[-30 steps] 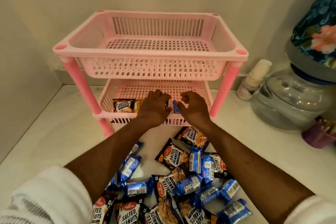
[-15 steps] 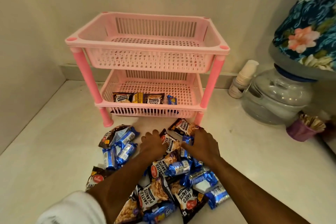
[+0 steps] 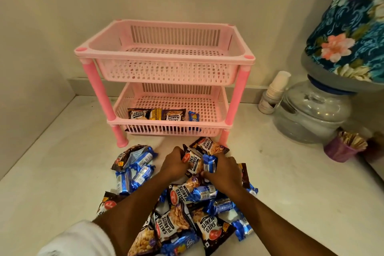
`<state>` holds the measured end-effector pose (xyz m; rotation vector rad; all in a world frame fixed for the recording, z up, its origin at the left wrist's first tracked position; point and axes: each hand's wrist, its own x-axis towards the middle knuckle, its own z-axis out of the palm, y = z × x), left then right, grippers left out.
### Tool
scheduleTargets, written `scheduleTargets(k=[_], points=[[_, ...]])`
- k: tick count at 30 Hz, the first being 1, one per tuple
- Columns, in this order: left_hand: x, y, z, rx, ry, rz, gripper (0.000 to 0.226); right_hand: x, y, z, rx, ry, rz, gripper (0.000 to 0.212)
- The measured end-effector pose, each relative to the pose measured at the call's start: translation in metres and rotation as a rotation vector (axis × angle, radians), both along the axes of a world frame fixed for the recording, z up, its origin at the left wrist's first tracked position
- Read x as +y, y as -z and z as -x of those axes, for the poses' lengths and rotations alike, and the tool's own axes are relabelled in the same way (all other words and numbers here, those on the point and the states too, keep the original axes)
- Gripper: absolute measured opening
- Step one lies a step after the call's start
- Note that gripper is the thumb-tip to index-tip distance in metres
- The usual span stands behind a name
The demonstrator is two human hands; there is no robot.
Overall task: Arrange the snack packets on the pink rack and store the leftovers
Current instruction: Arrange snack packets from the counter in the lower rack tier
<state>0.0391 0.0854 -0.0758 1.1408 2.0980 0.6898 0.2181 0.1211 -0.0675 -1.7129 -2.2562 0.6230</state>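
Observation:
A two-tier pink rack [image 3: 166, 56] stands against the wall, its top tier bare. Upright along the front of the lower tier [image 3: 207, 108] are salted peanut packets [image 3: 137, 114] and one blue biscuit packet [image 3: 193, 117]. On the counter in front of the rack lies a pile of snack packets [image 3: 182, 203], black peanut ones and blue biscuit ones. At the far end of the pile my left hand [image 3: 173, 162] grips a peanut packet [image 3: 192, 161]. Beside it my right hand [image 3: 223, 170] holds a blue biscuit packet [image 3: 209, 163].
A glass water dispenser [image 3: 311, 114] with a floral cover [image 3: 351, 33] stands at the right, a stack of paper cups [image 3: 274, 91] beside it. A purple cup of sticks [image 3: 342, 149] sits near the right edge. Walls close in on the left and behind.
My hands left the rack's lower tier, where a blue packet now stands, and came back to the pile. Each has taken hold of a packet.

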Motion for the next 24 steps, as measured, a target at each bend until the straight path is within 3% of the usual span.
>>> scheduleTargets(k=[3, 7, 10, 13, 18, 24], points=[[-0.004, -0.021, 0.009, -0.007, 0.047, -0.114, 0.041, 0.003, -0.009, -0.001, 0.116, -0.022, 0.006, 0.058], [-0.004, -0.068, 0.025, -0.101, 0.062, -0.259, 0.042, 0.014, -0.034, 0.002, 0.420, -0.105, 0.088, 0.057], [0.007, -0.100, 0.036, -0.269, 0.004, -0.335, 0.047, 0.026, -0.061, 0.015, 0.583, -0.065, 0.066, 0.073], [0.028, -0.121, 0.044, -0.459, -0.115, -0.412, 0.051, 0.041, -0.088, 0.033, 0.656, -0.032, -0.032, 0.069], [0.077, -0.132, 0.055, -0.509, -0.154, -0.511, 0.054, 0.078, -0.118, 0.068, 0.583, -0.062, -0.282, 0.051], [0.128, -0.116, 0.076, -0.247, -0.176, -0.457, 0.058, 0.126, -0.110, 0.099, 0.279, 0.066, -0.234, 0.049]])
